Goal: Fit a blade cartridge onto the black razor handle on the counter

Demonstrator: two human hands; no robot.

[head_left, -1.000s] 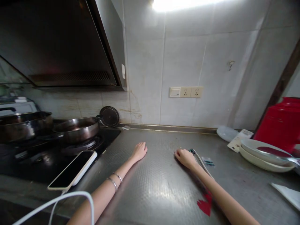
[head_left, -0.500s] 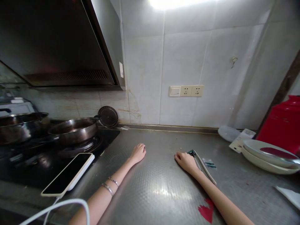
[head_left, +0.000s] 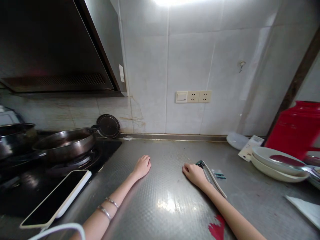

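Observation:
My left hand [head_left: 142, 166] rests on the steel counter [head_left: 162, 186], its fingers curled in and nothing showing in them. Two silver bracelets [head_left: 107, 207] circle that forearm. Farther right, my right hand [head_left: 194, 173] also lies on the counter as a loose fist, with no object visible in it. Just beyond its outer side is a thin item with a dark green end and a long pale strip [head_left: 214, 181], partly hidden by the hand. A small clear packet with teal pieces [head_left: 219, 174] lies to the right of this strip.
At left, a steel pan [head_left: 66, 146] sits on the black stove, with a phone [head_left: 56, 198] and white cable in front. Stacked bowls [head_left: 275, 168], a red container [head_left: 295, 130] and a white sheet [head_left: 305, 208] are at right. A red patch [head_left: 217, 228] marks the counter.
My view has turned slightly to the right, so the stove, phone and wall sockets sit farther left. Both hands keep their curled pose on the counter.

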